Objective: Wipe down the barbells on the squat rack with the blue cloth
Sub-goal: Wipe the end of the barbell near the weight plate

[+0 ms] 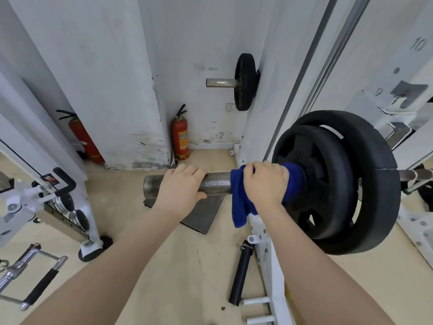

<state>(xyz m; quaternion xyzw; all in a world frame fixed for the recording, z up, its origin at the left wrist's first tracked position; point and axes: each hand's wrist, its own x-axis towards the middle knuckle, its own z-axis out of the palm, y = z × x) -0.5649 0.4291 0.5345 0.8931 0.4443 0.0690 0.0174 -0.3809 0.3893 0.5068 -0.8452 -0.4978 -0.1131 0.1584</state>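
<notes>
R hand (pixel 266 184) grips the cloth (pixel 241 202) wrapped round the bar (pixel 216 184), right against the plates (pixel 339 181); cloth tail hangs below the fist. L hand (pixel 180 186) curls over bare sleeve near the bar's free end, just beside the cloth. 1 cloth, 1 bar, 2 plates on it.
</notes>
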